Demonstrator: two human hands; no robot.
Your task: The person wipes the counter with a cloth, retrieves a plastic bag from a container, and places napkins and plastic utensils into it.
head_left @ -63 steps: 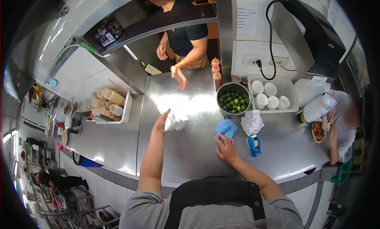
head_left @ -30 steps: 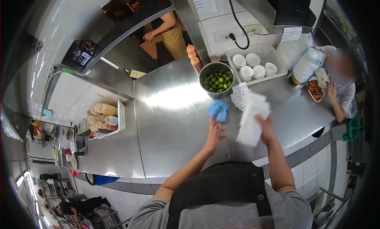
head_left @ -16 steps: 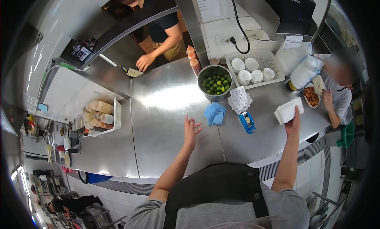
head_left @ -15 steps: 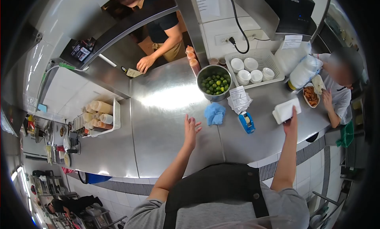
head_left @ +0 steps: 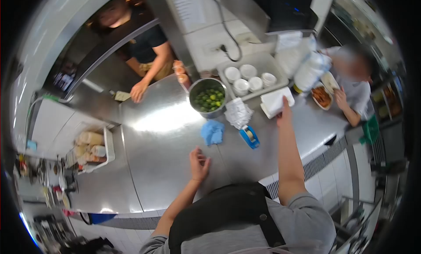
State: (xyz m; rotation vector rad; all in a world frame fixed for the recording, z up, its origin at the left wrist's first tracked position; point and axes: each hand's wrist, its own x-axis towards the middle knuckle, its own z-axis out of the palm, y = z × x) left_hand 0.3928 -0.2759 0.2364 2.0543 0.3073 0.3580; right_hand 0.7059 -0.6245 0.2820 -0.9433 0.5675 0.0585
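Observation:
My right hand [head_left: 285,113] reaches far over the steel counter [head_left: 162,157] and rests on a white foam container [head_left: 276,101], which lies next to the white basket of small white cups [head_left: 248,78]. My left hand [head_left: 199,162] hovers open over the bare middle of the counter and holds nothing. A blue cloth [head_left: 212,132] lies just beyond it, and a blue tape dispenser [head_left: 249,137] sits between my two arms.
A metal bowl of limes [head_left: 208,98] stands behind the cloth, beside crumpled receipts [head_left: 238,112]. At the right a person eats from a food bowl [head_left: 322,96]. Another person's hand [head_left: 138,91] rests on the pass-through ledge. A basket of sauce bottles [head_left: 92,148] sits left.
My right hand carried the white container from the counter's middle to the far right, beside the cup basket. My left hand drew back from the blue cloth. The view swung left.

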